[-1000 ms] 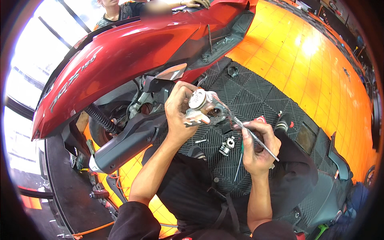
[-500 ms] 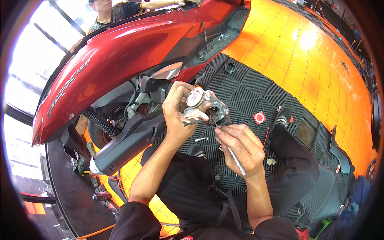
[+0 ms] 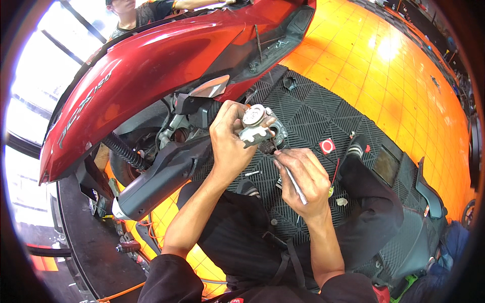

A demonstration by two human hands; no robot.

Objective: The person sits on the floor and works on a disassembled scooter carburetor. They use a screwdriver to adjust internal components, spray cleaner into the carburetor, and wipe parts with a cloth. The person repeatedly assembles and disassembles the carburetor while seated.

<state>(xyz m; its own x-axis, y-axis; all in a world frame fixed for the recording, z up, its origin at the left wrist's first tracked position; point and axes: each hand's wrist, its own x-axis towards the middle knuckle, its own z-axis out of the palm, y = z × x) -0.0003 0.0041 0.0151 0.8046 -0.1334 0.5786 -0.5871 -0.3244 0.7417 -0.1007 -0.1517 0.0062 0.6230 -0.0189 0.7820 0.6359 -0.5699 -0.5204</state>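
My left hand is closed around a silver metal engine part with a round disc-like face on top and an open bore at its right side. In my right hand is a slim silver rod-shaped tool, gripped like a pen. Its tip is at the dark lower opening of the part, just below the bore; whether it touches the metal I cannot tell. Behind my left hand stands a red scooter with its black exhaust muffler low on the near side.
Black ribbed mats lie under the work, on an orange tiled floor. A red-and-white square packet and small loose bits lie on the mats. Another person is beyond the scooter. My crossed legs are below my hands.
The engine part has turned and shifted slightly right in my left hand. My right hand has moved slightly up and left with the tool still at the opening.
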